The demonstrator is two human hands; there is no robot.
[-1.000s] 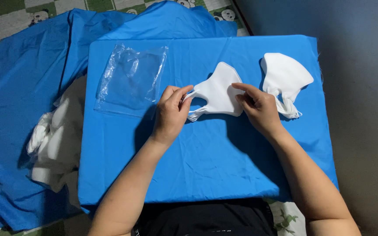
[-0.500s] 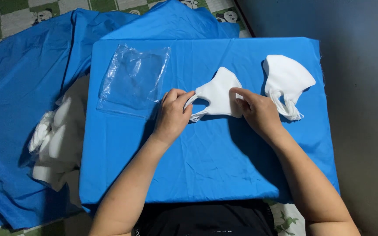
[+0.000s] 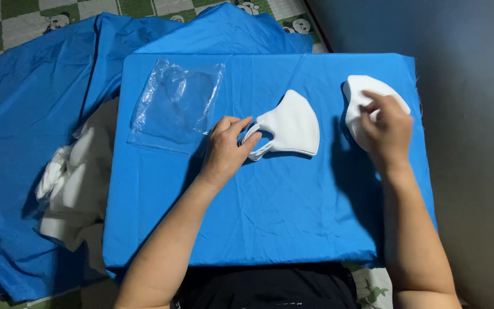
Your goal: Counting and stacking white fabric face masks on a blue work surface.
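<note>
A folded white face mask point(image 3: 294, 126) lies in the middle of a blue cloth-covered board point(image 3: 270, 217). My left hand point(image 3: 227, 150) pinches its ear loops at the mask's left end. My right hand point(image 3: 385, 130) rests on a second white mask point(image 3: 360, 91) near the board's right edge, fingers curled over it and hiding most of it. Whether those fingers grip the mask or only touch it cannot be told.
A clear plastic bag point(image 3: 175, 106) lies flat on the board's left part. A heap of white masks point(image 3: 70, 183) sits on loose blue cloth point(image 3: 30, 114) left of the board. A dark grey wall point(image 3: 470, 114) runs along the right.
My right hand left the middle mask and moved right onto the second mask. My left hand stayed at the ear loops of the middle mask.
</note>
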